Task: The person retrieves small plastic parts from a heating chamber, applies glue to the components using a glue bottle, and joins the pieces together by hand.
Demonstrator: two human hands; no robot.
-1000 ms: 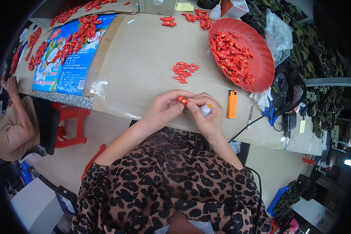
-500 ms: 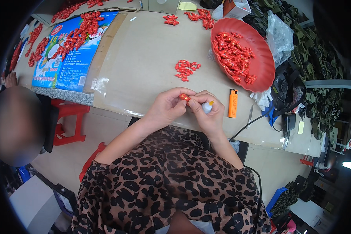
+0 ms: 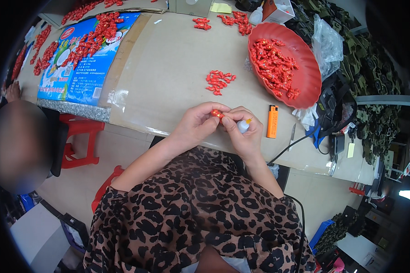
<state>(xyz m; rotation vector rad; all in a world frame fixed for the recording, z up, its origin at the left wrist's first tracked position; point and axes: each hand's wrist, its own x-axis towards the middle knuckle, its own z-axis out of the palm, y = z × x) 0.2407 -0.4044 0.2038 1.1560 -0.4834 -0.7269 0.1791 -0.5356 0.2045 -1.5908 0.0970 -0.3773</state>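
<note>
Just above the table's near edge, my left hand (image 3: 197, 124) pinches a small glossy red figurine (image 3: 217, 113) between thumb and fingers. My right hand (image 3: 248, 136) meets it there, its thumb and forefinger at the figurine's right side. Tucked in that same right hand is a small white squeeze bottle (image 3: 243, 126) with a yellow tip pointing up and right. Its lower part is hidden by the palm and fingers. Beyond my hands lies a loose group of similar red pieces (image 3: 218, 82) on the table (image 3: 168, 68).
A scalloped red bowl (image 3: 310, 86) full of red pieces stands at the right. Nearer are an orange lighter (image 3: 272, 122), a thin blade-like tool (image 3: 293, 132) and a black cable (image 3: 289, 146). Red pieces cover a blue printed sheet (image 3: 84, 77) at left. A co-worker's hand (image 3: 13, 92) rests at the far left.
Both hands stay nearly in place, still closed on the figurine and the bottle. The surroundings have shifted only slightly in the picture.
</note>
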